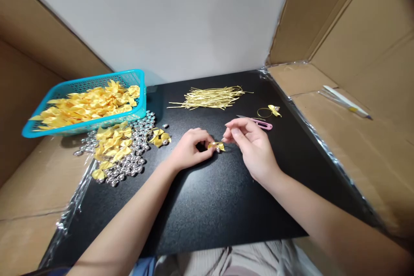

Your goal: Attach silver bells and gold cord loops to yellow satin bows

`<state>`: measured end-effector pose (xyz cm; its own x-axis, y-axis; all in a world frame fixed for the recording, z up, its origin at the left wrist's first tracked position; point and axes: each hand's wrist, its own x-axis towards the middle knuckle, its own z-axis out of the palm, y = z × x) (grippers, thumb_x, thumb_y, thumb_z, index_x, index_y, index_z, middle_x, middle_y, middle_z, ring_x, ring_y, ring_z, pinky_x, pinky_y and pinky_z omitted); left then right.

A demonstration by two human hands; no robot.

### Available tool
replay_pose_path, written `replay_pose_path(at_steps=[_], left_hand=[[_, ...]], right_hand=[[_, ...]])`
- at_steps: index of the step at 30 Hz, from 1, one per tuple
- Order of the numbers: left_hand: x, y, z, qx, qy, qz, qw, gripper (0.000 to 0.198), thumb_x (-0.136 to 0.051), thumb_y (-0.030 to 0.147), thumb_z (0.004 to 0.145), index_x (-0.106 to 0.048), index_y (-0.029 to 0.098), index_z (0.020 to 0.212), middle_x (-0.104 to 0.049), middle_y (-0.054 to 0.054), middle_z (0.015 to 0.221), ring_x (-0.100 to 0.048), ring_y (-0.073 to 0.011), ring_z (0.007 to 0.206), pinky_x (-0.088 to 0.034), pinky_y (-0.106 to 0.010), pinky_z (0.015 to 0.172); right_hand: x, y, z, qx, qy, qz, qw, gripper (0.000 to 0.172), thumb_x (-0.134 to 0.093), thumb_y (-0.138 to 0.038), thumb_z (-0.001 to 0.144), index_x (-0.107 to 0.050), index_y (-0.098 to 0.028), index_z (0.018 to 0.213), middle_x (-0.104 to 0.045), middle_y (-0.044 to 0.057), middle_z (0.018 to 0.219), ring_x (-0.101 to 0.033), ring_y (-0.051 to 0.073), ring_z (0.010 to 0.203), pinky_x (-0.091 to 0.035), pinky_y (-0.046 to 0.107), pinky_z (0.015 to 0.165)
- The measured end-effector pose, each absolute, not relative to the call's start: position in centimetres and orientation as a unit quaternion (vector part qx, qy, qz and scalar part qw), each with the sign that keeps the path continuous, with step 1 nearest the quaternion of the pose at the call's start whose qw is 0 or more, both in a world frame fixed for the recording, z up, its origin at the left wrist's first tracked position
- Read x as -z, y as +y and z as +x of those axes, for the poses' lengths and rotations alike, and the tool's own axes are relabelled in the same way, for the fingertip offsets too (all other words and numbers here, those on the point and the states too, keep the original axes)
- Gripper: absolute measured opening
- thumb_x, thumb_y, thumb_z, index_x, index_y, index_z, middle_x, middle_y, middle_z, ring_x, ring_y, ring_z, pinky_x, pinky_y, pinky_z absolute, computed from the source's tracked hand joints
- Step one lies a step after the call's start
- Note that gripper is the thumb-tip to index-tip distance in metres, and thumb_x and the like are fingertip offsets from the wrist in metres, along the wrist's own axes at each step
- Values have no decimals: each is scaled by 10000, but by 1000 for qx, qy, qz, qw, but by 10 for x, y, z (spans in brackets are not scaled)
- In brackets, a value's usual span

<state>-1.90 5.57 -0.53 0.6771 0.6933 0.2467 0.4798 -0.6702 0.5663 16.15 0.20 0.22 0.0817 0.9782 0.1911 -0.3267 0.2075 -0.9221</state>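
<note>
My left hand (192, 148) rests low over the black board, thumb and fingers pinching a small gold ribbon bow (221, 147). A silver bell (217, 150) shows at the lower edge of this bow. Just right of it, my right hand (254, 146) is closed with the fingertips together. Whatever is between those fingertips is too small to make out. Behind the right hand lie pink-handled thread snips (264, 125), partly covered by it. Farther right a bow with a gold tie loop (274, 110) lies by itself.
A turquoise basket (144, 95) of yellow bows stands at the left. Beside it are loose yellow bows (113, 142) among silver bells (129, 166), plus a small bow cluster (159, 137). Gold twist ties (211, 97) lie at the back. A white pen-like tool (344, 100) rests on cardboard at right.
</note>
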Motion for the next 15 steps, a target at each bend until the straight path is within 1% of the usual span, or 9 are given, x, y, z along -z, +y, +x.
replay_pose_path(at_steps=[3, 7, 12, 15], left_hand=[[6, 55, -20, -239, 327, 884, 234, 57, -631, 204, 794, -626, 177, 744, -621, 21, 647, -531, -127, 627, -383, -264, 664], [7, 55, -19, -236, 319, 889, 227, 59, -622, 193, 803, -609, 187, 745, -604, 31, 641, -529, -128, 630, -377, -270, 671], [7, 55, -18, -197, 332, 894, 226, 88, -601, 223, 818, -600, 185, 738, -596, 23, 635, -530, -143, 645, -363, -285, 670], [6, 56, -18, -184, 335, 896, 226, 110, -575, 241, 833, -606, 188, 741, -609, 9, 657, -529, -154, 662, -359, -297, 674]], right_hand=[[-3, -3, 159, -484, -469, -371, 639, 59, -555, -237, 933, -610, -233, 911, -622, -33, 777, -627, 85, 739, -538, 243, 733], [-4, -8, 158, -446, -501, -388, 632, 81, -502, -220, 966, -575, -241, 935, -636, -35, 795, -636, 85, 768, -532, 245, 746], [0, -10, 158, -377, -550, -417, 618, 85, -464, -228, 986, -542, -249, 959, -622, -33, 781, -597, 90, 716, -489, 244, 674], [0, -12, 159, -370, -561, -428, 605, 86, -456, -241, 987, -537, -255, 961, -590, -25, 767, -583, 106, 705, -492, 279, 699]])
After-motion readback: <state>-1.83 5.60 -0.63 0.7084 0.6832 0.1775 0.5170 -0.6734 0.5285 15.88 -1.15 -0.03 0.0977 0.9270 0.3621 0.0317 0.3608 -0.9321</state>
